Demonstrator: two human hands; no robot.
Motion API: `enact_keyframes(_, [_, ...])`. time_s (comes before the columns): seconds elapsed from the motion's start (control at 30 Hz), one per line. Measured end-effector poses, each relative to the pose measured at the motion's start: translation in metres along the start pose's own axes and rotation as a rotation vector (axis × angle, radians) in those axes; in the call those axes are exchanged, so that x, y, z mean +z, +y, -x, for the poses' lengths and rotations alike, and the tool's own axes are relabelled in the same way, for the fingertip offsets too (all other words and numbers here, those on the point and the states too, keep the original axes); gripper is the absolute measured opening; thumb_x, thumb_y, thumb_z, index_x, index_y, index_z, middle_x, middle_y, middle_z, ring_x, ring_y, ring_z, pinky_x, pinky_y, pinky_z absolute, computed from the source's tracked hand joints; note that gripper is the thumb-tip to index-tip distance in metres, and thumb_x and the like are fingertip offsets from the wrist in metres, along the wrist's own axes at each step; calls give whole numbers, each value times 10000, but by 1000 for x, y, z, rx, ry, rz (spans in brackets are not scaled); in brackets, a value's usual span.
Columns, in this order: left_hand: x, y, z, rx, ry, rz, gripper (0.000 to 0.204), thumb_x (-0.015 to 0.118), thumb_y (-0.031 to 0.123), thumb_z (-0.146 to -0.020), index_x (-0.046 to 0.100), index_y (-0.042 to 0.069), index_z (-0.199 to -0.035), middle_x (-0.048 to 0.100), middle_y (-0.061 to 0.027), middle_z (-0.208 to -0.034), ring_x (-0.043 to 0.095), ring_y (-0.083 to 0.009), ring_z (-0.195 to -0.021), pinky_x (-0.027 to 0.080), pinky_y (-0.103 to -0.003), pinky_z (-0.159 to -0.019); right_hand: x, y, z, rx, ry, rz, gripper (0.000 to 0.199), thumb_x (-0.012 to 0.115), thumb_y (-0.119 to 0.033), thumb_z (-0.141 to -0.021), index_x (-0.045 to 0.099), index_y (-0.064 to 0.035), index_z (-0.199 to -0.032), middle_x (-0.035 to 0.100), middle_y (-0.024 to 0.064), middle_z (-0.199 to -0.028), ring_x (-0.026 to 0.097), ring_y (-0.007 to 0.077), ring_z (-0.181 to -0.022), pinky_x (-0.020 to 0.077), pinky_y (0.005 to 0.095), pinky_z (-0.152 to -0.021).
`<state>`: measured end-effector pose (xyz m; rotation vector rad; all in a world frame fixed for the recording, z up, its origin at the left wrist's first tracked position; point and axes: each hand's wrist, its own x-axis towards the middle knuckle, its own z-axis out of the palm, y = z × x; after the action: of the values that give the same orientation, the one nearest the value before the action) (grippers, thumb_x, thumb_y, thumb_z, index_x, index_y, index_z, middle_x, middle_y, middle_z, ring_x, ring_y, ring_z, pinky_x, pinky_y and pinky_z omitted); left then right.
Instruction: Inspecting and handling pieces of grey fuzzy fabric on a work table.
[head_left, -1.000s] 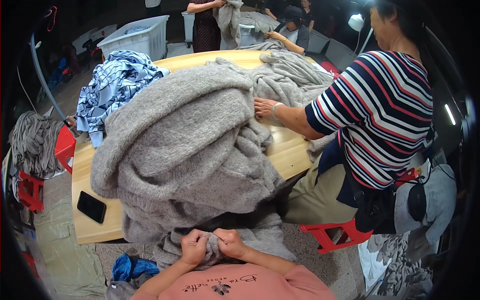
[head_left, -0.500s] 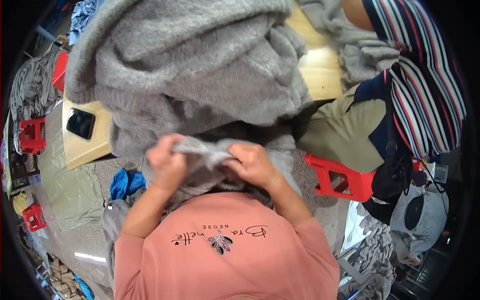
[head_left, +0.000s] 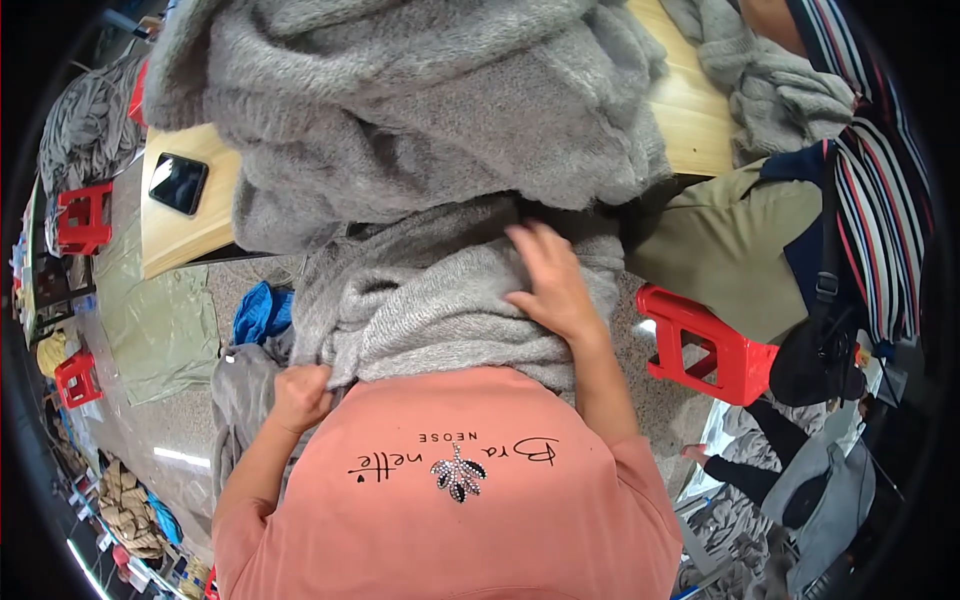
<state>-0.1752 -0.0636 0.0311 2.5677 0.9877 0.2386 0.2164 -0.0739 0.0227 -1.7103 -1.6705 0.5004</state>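
A fuzzy grey knit garment (head_left: pixel 440 310) lies bunched in folds across my lap. My left hand (head_left: pixel 302 397) is closed at its lower left edge, near my waist, gripping the knit. On the right side of the same garment, my right hand (head_left: pixel 553 285) lies with fingers spread, its fingertips pointing toward the table. Just beyond my lap, a big heap of grey knitwear (head_left: pixel 450 130) covers the table's middle and hangs over the near edge.
A black phone (head_left: pixel 179 184) rests on the wooden table (head_left: pixel 165 235) at left. To my right are a red stool (head_left: pixel 705 350) and a seated person in a striped top (head_left: pixel 870 230). Blue cloth (head_left: pixel 263 312) lies on the floor at left.
My hands, earlier together pulling at a piece of knit, have moved apart. The left went down to the garment's edge; the right let go and opened over the folds. The view shifted slightly.
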Motion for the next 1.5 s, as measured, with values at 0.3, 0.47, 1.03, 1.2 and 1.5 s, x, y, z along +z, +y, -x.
enact_keyframes(0.3, [-58, 30, -127, -61, 294, 235, 308, 676, 107, -652, 569, 30, -930, 586, -113, -864, 571, -234, -681, 471, -304, -609, -6, -63, 5, -452, -466, -504, 162, 482, 84, -493, 446, 7, -631, 473, 110, -666, 499, 288, -604, 398, 355, -503])
enact_keyframes(0.47, [-2, 61, -176, 235, -563, -80, 204, 608, 157, -678, 540, 35, -826, 582, -172, -847, 594, -320, -735, 476, -423, -618, -38, -80, 6, -440, -471, -635, 209, 526, 28, -507, 540, 49, -715, 522, 128, -718, 531, 270, -642, 422, 311, -518])
enact_keyframes(1.03, [-299, 199, 470, -1920, 1476, -1772, 280, 522, 145, -750, 604, -27, -955, 604, -185, -986, 596, -280, -855, 459, -372, -744, 38, -64, -51, -114, -656, -494, 99, 554, 24, -768, 558, 20, -867, 553, 9, -755, 498, 65, -690, 400, 188, -627])
enact_keyframes(1.2, [-280, 233, 459, -1861, 1741, -1875, 294, 532, 166, -731, 601, -39, -931, 597, -229, -976, 590, -331, -862, 459, -423, -740, 73, -71, -50, -105, -865, -410, 118, 574, 0, -760, 558, 38, -870, 575, 44, -731, 520, 97, -660, 419, 222, -606])
enact_keyframes(1.5, [-75, 88, 424, -1948, 1548, -1331, 321, 522, 173, -695, 559, -107, -847, 589, -281, -839, 549, -450, -780, 426, -470, -736, 67, -41, -41, -202, -785, 27, 161, 602, -60, -728, 564, 30, -855, 577, 188, -768, 574, 342, -686, 446, 379, -614])
